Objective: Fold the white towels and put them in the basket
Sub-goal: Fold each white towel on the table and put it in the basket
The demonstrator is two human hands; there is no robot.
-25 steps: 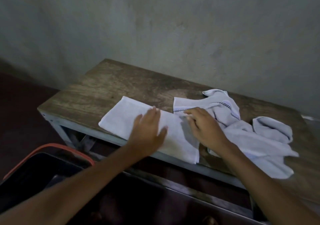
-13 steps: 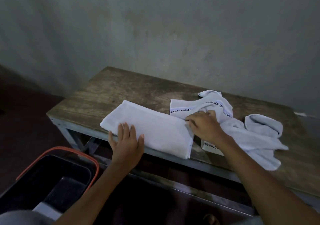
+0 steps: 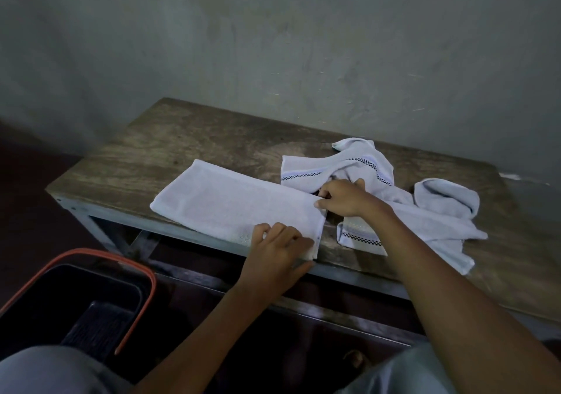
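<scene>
While left hand (image 3: 277,251), right hand (image 3: 346,196) pinch its end, folded towel (image 3: 230,205) extends leftward

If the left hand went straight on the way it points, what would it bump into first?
Probably the right hand, pinching the far corner of the folded towel the left hand grips; depth is unclear.

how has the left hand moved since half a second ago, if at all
Yes. The left hand slid right along the table's near edge, from the folded towel's left part to its near right corner.
</scene>
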